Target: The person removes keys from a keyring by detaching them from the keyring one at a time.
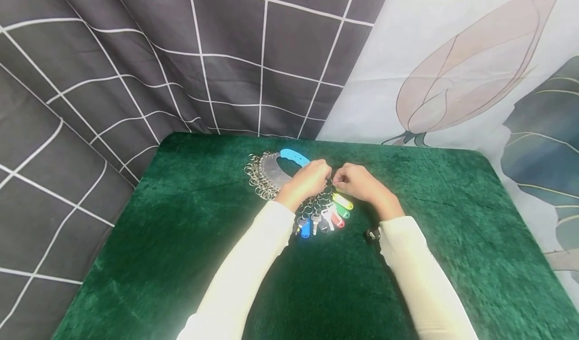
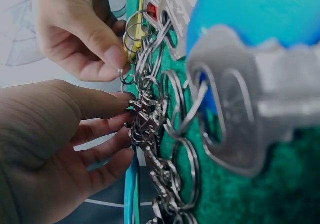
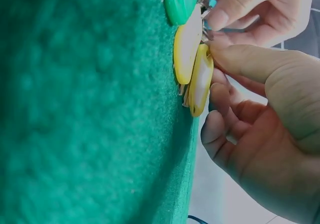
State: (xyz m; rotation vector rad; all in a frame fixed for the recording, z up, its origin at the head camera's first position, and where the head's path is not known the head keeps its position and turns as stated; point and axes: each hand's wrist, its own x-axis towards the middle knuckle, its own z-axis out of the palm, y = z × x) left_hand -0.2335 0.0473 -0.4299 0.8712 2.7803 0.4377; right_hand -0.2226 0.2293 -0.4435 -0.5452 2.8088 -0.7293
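A curved silver plate (image 1: 273, 171) with a light-blue handle (image 1: 294, 155) lies on the green cloth, fringed with several metal split rings (image 1: 266, 193). At its right end my left hand (image 1: 311, 178) pinches a ring's small metal clasp between thumb and fingers; its fingertips are at the cluster of clasps (image 2: 145, 116) in the left wrist view. Just to the right, my right hand (image 1: 359, 181) pinches a split ring (image 2: 126, 77) by its edge. Right below those fingers hangs a yellow key tag (image 3: 202, 82), with a second yellow tag (image 3: 186, 54) beside it.
Green (image 1: 343, 213), red (image 1: 338, 220) and blue (image 1: 305, 228) tags and loose-hanging keys (image 1: 315, 225) fan out below the hands. A small black object (image 1: 372, 236) is by the right sleeve. Behind the table (image 1: 190, 269) hang a grey checked curtain and a leaf-patterned one.
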